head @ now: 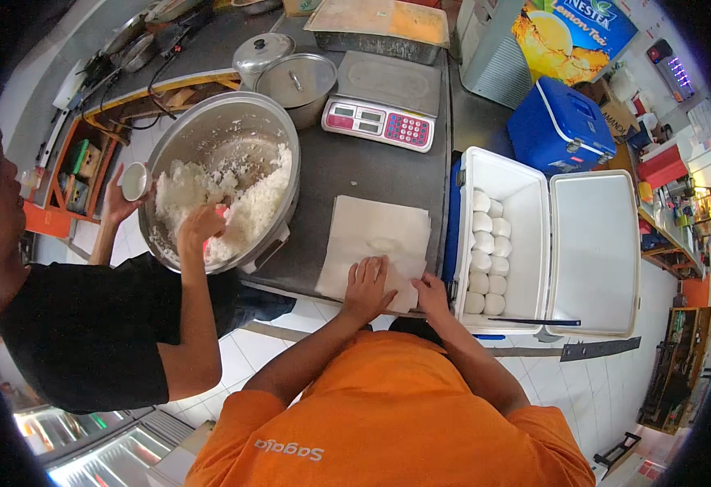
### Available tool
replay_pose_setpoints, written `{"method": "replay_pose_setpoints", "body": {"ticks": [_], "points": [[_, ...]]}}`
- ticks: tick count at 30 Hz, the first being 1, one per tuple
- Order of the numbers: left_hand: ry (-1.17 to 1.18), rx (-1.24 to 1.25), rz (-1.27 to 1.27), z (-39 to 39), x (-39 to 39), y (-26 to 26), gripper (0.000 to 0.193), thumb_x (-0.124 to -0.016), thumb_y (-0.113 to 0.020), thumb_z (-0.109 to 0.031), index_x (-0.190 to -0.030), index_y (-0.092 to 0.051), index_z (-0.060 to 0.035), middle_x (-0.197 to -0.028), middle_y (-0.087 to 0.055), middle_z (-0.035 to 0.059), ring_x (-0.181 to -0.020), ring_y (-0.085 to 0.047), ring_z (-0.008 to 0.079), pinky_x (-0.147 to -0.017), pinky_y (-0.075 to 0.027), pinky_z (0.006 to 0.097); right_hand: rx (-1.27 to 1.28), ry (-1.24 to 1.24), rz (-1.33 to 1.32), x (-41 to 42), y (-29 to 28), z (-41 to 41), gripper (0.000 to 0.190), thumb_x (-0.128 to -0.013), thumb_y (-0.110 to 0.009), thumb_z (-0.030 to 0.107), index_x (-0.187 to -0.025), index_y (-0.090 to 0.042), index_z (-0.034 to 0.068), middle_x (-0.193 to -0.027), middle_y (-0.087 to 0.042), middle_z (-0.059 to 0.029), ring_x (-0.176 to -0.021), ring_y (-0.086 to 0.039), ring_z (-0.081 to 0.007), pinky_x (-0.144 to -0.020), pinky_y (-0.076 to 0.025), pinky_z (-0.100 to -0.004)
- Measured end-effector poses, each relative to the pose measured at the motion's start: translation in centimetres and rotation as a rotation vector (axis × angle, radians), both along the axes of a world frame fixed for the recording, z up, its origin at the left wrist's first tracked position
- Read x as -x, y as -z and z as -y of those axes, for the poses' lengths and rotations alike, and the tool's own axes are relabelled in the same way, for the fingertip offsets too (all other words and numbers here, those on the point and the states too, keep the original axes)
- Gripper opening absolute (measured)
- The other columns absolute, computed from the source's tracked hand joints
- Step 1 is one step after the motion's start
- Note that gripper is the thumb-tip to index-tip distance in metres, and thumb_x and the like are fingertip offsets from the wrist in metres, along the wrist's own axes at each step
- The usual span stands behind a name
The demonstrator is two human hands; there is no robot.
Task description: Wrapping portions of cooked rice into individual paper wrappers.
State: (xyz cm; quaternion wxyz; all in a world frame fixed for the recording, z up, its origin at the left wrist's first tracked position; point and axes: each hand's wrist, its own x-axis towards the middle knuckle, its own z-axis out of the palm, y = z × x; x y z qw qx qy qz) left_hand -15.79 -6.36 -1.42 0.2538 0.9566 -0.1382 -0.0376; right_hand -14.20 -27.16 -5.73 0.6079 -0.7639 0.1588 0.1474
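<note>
A stack of paper sheets (pixel 361 225) lies on the dark table in front of me. My left hand (pixel 367 289) rests on its lower part, palm down with fingers apart. At the lower right corner, my right hand (pixel 433 295) has its fingertips at the paper's edge; whether it pinches a sheet is unclear. Left of the paper stands a large metal pot (pixel 218 109) of cooked white rice (pixel 264 204). On the right, an open cooler box (pixel 525 243) holds rows of round white wrapped bundles (pixel 483 242).
A co-worker at the left reaches into the pot and holds a small white bowl (pixel 135 181). A digital scale (pixel 379 125), lidded pots (pixel 297 82) and a metal tray (pixel 379 24) stand behind the paper. A closed blue cooler (pixel 559 128) stands at the back right.
</note>
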Motion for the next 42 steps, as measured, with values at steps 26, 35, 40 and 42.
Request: {"method": "replay_pose_setpoints", "body": {"ticks": [26, 35, 40, 42], "points": [[-0.08, -0.138, 0.124, 0.7, -2.0, 3.5, 0.084, -0.079, -0.067, -0.071, -0.14, -0.06, -0.0141, -0.151, -0.034, 0.0325, -0.143, -0.024, 0.0566, -0.115, -0.01, 0.0761, 0.89, -0.946, 0.887, -6.4, -5.8, -5.5, 0.025, -0.081, -0.069, 0.021, -0.1, -0.068, 0.004, -0.1, -0.057, -0.0101, -0.103, -0.059, -0.0295, -0.084, -0.051, -0.0442], [-0.406, 0.091, 0.318, -8.4, -3.5, 3.5, 0.08, -0.083, -0.074, -0.053, -0.142, -0.054, -0.0024, -0.153, -0.04, 0.0273, -0.145, -0.032, 0.0489, -0.114, -0.01, 0.0783, 0.87, -0.658, 0.792, -1.0, -6.3, -5.7, 0.06, -0.089, -0.069, 0.031, -0.136, -0.054, -0.004, -0.139, -0.051, -0.0225, -0.128, -0.048, -0.0373, -0.103, -0.039, -0.0529], [0.197, 0.017, 0.342, -5.6, -2.6, 2.8, 0.057, -0.093, -0.067, -0.025, -0.141, -0.053, 0.0021, -0.145, -0.056, 0.0214, -0.14, -0.048, 0.0365, -0.12, -0.031, 0.0559, 0.755, -0.499, 0.807, 0.2, -2.1, -3.7, 0.053, -0.089, -0.068, 0.02, -0.132, -0.056, -0.006, -0.137, -0.053, -0.0231, -0.126, -0.051, -0.0388, -0.105, -0.042, -0.0514], [0.159, -0.002, 0.364, -6.6, -2.9, 4.1, 0.049, -0.091, -0.066, -0.017, -0.136, -0.057, 0.001, -0.139, -0.059, 0.021, -0.135, -0.053, 0.0355, -0.117, -0.037, 0.052, 0.701, -0.45, 0.792, -0.8, 0.1, -2.6, 0.05, -0.089, -0.067, 0.017, -0.131, -0.057, -0.008, -0.135, -0.055, -0.0232, -0.125, -0.053, -0.0387, -0.103, -0.045, -0.0497]]}}
